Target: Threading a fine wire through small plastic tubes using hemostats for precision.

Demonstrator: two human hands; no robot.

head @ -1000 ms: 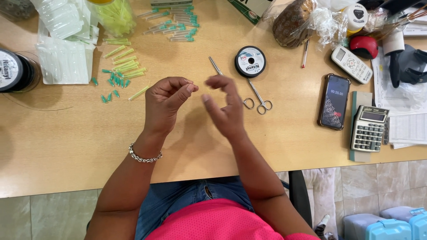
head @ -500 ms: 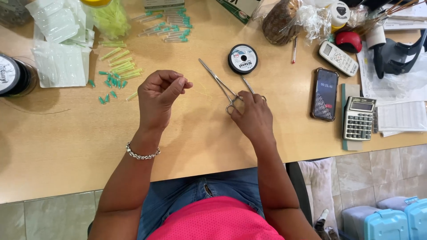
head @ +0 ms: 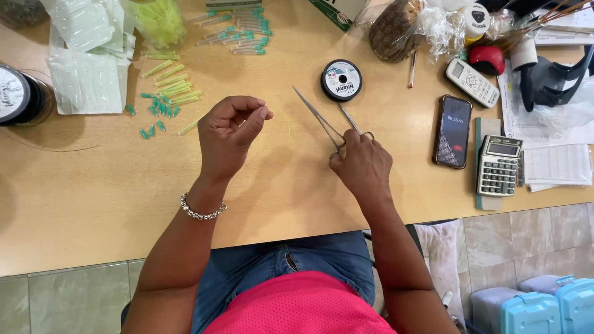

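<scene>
One view only — a camera on the person's head, tilted steeply down over the wooden table (head: 93,204). It faces away from the body: the lap fills the bottom edge, and the table's far clutter runs off the top. It sits close — both forearms rise from the lower frame, the left hand (head: 230,133) and right hand (head: 362,167) near centre. Tiled floor shows below the table's near edge. No second view shares this scene.

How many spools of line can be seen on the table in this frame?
2: a small black spool just beyond the open scissor-like tool held by the right hand, and a larger spool cut off at the table's far left edge. Others may be hidden among the clutter.
</scene>
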